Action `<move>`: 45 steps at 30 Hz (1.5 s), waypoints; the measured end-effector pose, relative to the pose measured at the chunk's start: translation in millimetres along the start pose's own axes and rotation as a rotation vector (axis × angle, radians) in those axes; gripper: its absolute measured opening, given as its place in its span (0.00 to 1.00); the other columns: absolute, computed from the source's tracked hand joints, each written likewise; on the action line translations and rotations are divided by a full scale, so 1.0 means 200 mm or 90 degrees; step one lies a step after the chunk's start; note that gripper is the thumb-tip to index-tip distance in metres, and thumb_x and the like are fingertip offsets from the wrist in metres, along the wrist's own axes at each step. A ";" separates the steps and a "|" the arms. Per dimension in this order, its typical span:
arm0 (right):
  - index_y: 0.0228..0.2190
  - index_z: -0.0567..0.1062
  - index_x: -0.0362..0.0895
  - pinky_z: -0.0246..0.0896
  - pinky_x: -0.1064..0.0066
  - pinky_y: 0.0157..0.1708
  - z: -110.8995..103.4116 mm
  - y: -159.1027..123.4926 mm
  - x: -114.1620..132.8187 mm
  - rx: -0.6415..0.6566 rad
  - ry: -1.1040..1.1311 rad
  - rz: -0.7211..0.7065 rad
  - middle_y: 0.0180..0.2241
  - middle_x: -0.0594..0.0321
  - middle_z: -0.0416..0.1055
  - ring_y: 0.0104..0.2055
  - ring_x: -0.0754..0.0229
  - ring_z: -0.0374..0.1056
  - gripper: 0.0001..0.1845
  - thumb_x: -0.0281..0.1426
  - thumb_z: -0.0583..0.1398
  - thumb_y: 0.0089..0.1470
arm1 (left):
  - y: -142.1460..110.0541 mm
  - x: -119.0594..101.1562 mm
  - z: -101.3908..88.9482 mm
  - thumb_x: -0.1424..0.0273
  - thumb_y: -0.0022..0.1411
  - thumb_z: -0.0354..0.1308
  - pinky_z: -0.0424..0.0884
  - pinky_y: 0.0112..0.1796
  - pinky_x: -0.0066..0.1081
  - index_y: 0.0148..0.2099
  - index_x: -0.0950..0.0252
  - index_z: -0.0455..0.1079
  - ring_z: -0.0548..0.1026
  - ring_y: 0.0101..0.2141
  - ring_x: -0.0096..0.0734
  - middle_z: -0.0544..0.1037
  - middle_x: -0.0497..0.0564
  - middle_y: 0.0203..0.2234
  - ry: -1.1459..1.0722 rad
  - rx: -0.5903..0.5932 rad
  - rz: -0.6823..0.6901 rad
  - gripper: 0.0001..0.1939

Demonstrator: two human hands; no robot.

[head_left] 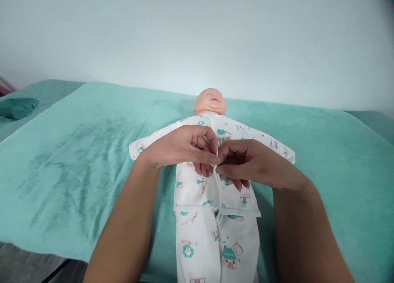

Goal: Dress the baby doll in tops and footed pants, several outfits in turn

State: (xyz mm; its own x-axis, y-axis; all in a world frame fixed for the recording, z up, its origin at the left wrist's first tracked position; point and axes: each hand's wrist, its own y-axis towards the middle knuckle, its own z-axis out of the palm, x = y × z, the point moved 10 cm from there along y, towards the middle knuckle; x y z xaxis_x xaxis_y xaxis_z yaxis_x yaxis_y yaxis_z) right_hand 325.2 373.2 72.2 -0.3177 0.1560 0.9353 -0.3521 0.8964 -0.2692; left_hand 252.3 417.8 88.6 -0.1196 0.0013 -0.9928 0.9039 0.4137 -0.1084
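I am watching the left hand [192, 147] and the right hand [250, 162] pinching the front of the white shirt [195, 192], though I cannot quite see which bit the fingers [214, 160] are squeezing. The doll [210, 102] wearing it is lying in the middle of the green blanket [67, 172].

A plain pale wall [184, 37], brightest near its lower middle and dimmer toward the upper right corner, rises behind a wide surface draped in a light green blanket [61, 164] over darker green cloth [58, 88], as grey floor [21, 260] shows at lower left beside a thin dark bar [57, 270].
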 end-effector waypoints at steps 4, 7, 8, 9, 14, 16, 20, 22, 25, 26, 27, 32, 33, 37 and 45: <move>0.32 0.71 0.44 0.62 0.76 0.19 0.00 0.00 -0.01 -0.017 -0.020 0.022 0.24 0.68 0.70 0.21 0.67 0.67 0.09 0.35 0.64 0.54 | 0.00 -0.02 0.01 0.72 0.57 0.66 0.73 0.26 0.25 0.35 0.66 0.67 0.78 0.24 0.26 0.77 0.45 0.21 0.057 -0.011 -0.014 0.09; 0.31 0.70 0.44 0.61 0.76 0.19 0.00 0.00 -0.02 -0.022 -0.022 0.029 0.22 0.69 0.68 0.20 0.67 0.66 0.11 0.36 0.65 0.54 | -0.01 -0.02 0.01 0.77 0.55 0.63 0.73 0.26 0.24 0.35 0.64 0.66 0.77 0.24 0.26 0.76 0.44 0.22 0.073 -0.011 -0.013 0.09; 0.30 0.69 0.44 0.60 0.76 0.19 0.00 0.00 -0.02 -0.022 -0.022 0.031 0.22 0.70 0.68 0.20 0.67 0.66 0.12 0.37 0.65 0.53 | -0.01 -0.02 0.01 0.78 0.54 0.63 0.73 0.26 0.24 0.35 0.64 0.65 0.77 0.25 0.26 0.76 0.44 0.22 0.070 -0.006 -0.010 0.10; 0.30 0.69 0.45 0.60 0.76 0.18 0.00 0.00 -0.03 -0.023 -0.022 0.033 0.21 0.70 0.68 0.20 0.67 0.66 0.13 0.38 0.66 0.53 | -0.01 -0.02 0.02 0.79 0.54 0.63 0.74 0.27 0.25 0.35 0.64 0.65 0.77 0.25 0.26 0.76 0.44 0.22 0.064 -0.001 -0.005 0.10; 0.29 0.67 0.45 0.61 0.76 0.18 -0.01 0.00 -0.03 -0.035 -0.012 0.035 0.21 0.71 0.67 0.19 0.67 0.66 0.15 0.39 0.66 0.53 | -0.01 -0.02 0.01 0.79 0.52 0.63 0.76 0.28 0.27 0.35 0.64 0.64 0.76 0.25 0.26 0.74 0.43 0.21 0.027 0.007 0.029 0.12; 0.28 0.66 0.45 0.61 0.76 0.18 -0.01 0.00 -0.03 -0.039 -0.012 0.038 0.20 0.71 0.67 0.19 0.67 0.66 0.15 0.39 0.66 0.53 | -0.01 -0.02 0.01 0.79 0.51 0.63 0.76 0.27 0.28 0.35 0.63 0.63 0.76 0.24 0.26 0.73 0.42 0.21 0.028 -0.010 0.034 0.12; 0.28 0.66 0.45 0.60 0.77 0.17 -0.01 0.00 -0.04 -0.040 -0.014 0.055 0.19 0.72 0.66 0.18 0.68 0.65 0.14 0.37 0.65 0.54 | -0.01 -0.03 0.00 0.79 0.49 0.62 0.75 0.26 0.28 0.33 0.63 0.63 0.73 0.24 0.25 0.70 0.42 0.22 0.067 -0.043 0.028 0.12; 0.28 0.66 0.45 0.60 0.77 0.17 -0.01 0.00 -0.05 -0.038 -0.014 0.057 0.20 0.72 0.67 0.18 0.68 0.65 0.14 0.37 0.66 0.54 | -0.02 -0.04 0.00 0.79 0.48 0.61 0.73 0.24 0.26 0.32 0.62 0.62 0.71 0.23 0.23 0.69 0.41 0.21 0.102 -0.060 0.018 0.12; 0.29 0.66 0.45 0.60 0.77 0.17 -0.01 0.00 -0.05 -0.034 -0.014 0.052 0.21 0.72 0.67 0.18 0.68 0.65 0.14 0.37 0.65 0.54 | -0.03 -0.06 0.00 0.80 0.47 0.60 0.70 0.23 0.23 0.30 0.62 0.61 0.68 0.22 0.21 0.66 0.40 0.20 0.140 -0.080 0.011 0.12; 0.29 0.66 0.45 0.61 0.77 0.17 -0.01 0.00 -0.05 -0.034 -0.014 0.050 0.21 0.72 0.67 0.18 0.68 0.65 0.14 0.37 0.65 0.55 | -0.03 -0.06 0.00 0.80 0.47 0.60 0.70 0.22 0.23 0.30 0.62 0.61 0.67 0.22 0.21 0.66 0.40 0.20 0.143 -0.084 0.013 0.12; 0.29 0.66 0.45 0.61 0.77 0.17 -0.01 0.00 -0.05 -0.034 -0.014 0.048 0.22 0.71 0.67 0.18 0.68 0.65 0.14 0.37 0.66 0.55 | -0.03 -0.07 0.00 0.80 0.46 0.59 0.69 0.22 0.23 0.30 0.62 0.61 0.67 0.22 0.21 0.65 0.40 0.20 0.144 -0.088 0.015 0.11; 0.29 0.67 0.45 0.60 0.78 0.17 0.00 0.00 -0.03 -0.023 -0.022 0.029 0.23 0.69 0.70 0.19 0.68 0.66 0.14 0.39 0.65 0.56 | -0.03 -0.07 -0.01 0.81 0.44 0.56 0.68 0.22 0.23 0.28 0.63 0.59 0.65 0.21 0.20 0.63 0.40 0.20 0.146 -0.111 0.013 0.11; 0.29 0.67 0.45 0.59 0.78 0.16 0.00 0.00 -0.02 -0.022 -0.023 0.024 0.24 0.68 0.70 0.18 0.68 0.66 0.15 0.40 0.64 0.57 | -0.03 -0.07 -0.01 0.81 0.44 0.56 0.68 0.22 0.23 0.28 0.63 0.59 0.65 0.21 0.19 0.63 0.40 0.20 0.138 -0.111 0.013 0.11; 0.29 0.68 0.44 0.58 0.78 0.16 0.00 -0.01 -0.01 -0.024 -0.021 0.012 0.25 0.67 0.72 0.18 0.69 0.67 0.14 0.40 0.62 0.59 | -0.03 -0.05 -0.02 0.81 0.44 0.56 0.69 0.22 0.24 0.27 0.63 0.59 0.66 0.21 0.20 0.63 0.40 0.19 0.098 -0.101 0.021 0.11; 0.29 0.68 0.45 0.59 0.78 0.17 0.01 0.00 -0.01 -0.043 -0.047 0.027 0.24 0.67 0.72 0.19 0.68 0.67 0.14 0.39 0.64 0.57 | -0.01 -0.04 -0.01 0.81 0.44 0.57 0.65 0.20 0.23 0.28 0.63 0.59 0.71 0.21 0.23 0.66 0.40 0.18 0.092 -0.083 0.024 0.11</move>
State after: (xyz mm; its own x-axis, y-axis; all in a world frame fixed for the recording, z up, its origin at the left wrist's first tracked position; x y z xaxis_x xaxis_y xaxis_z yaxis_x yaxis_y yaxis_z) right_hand 324.9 372.0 71.0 -0.3961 0.1651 0.9033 -0.2783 0.9159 -0.2894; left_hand 249.6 419.0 97.0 -0.1527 0.1454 -0.9775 0.8493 0.5251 -0.0546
